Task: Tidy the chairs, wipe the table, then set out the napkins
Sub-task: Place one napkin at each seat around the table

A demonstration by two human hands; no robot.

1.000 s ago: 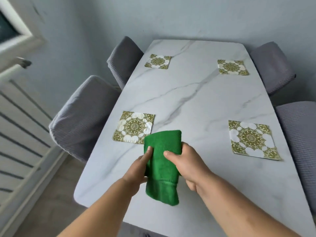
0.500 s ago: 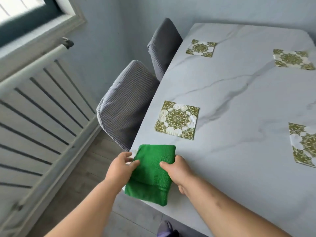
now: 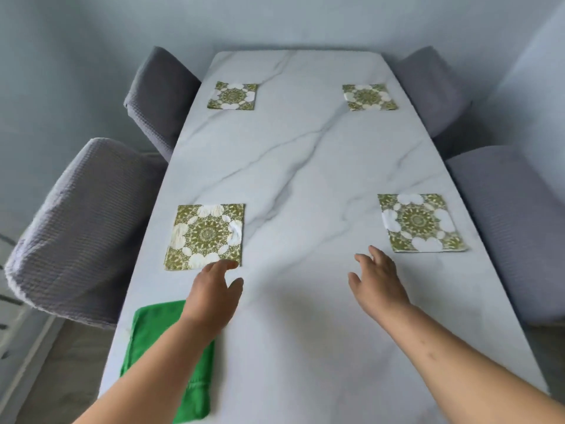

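Observation:
A white marble table (image 3: 299, 166) carries several green-and-white patterned napkins: near left (image 3: 206, 235), near right (image 3: 420, 222), far left (image 3: 233, 95) and far right (image 3: 368, 97). A folded green cloth (image 3: 153, 328) lies flat at the table's near left corner, partly hidden under my left forearm. My left hand (image 3: 212, 293) hovers open just below the near left napkin, its fingertips at the napkin's edge. Over bare table, left of the near right napkin, my right hand (image 3: 377, 284) is open and holds nothing.
Grey covered chairs stand tucked against the table: two on the left (image 3: 76, 237) (image 3: 159, 99) and two on the right (image 3: 513, 228) (image 3: 434, 87). A pale wall closes off the far end. Wooden floor (image 3: 61, 362) shows at the lower left.
Both hands held the green cloth before; now it lies on the near left corner and both hands are off it, open, further up the table. My view has swung back to the table's centre.

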